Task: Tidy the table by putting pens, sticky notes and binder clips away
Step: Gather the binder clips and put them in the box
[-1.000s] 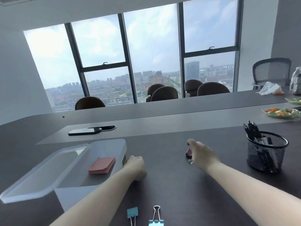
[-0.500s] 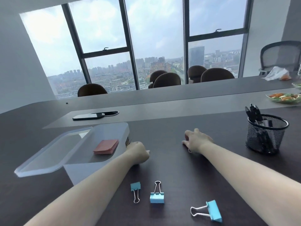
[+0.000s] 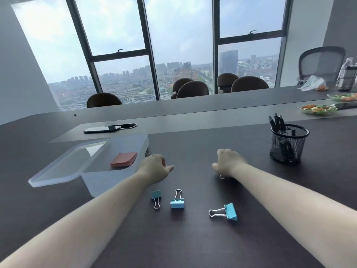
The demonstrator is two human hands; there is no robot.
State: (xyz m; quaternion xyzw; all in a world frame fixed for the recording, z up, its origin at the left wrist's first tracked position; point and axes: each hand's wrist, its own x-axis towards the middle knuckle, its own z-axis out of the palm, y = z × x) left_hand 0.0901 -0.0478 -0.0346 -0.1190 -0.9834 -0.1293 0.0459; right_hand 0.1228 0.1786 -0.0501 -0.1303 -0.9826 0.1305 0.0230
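My right hand [image 3: 229,163] is closed over a small binder clip, and only the clip's wire loop [image 3: 222,177] shows under my palm. My left hand [image 3: 154,168] rests as a loose fist on the dark table, against the near corner of the translucent box [image 3: 142,145]. Inside the box lies a pink pad of sticky notes [image 3: 124,159], and the lid [image 3: 63,167] hangs open to the left. Three blue binder clips [image 3: 156,197] [image 3: 177,202] [image 3: 230,211] lie on the table in front of me. A black mesh cup [image 3: 287,146] holding black pens [image 3: 277,121] stands at the right.
A dark phone [image 3: 102,129] lies beyond the box on the grey strip of table. Two plates of salad [image 3: 318,109], a plastic bag [image 3: 313,84] and a bottle [image 3: 346,74] sit at the far right. Chairs line the far side below the windows.
My right hand has closed over the reddish clip and drawn it nearer to me. The view has tilted down, bringing three blue clips into sight. My left hand stays by the box.
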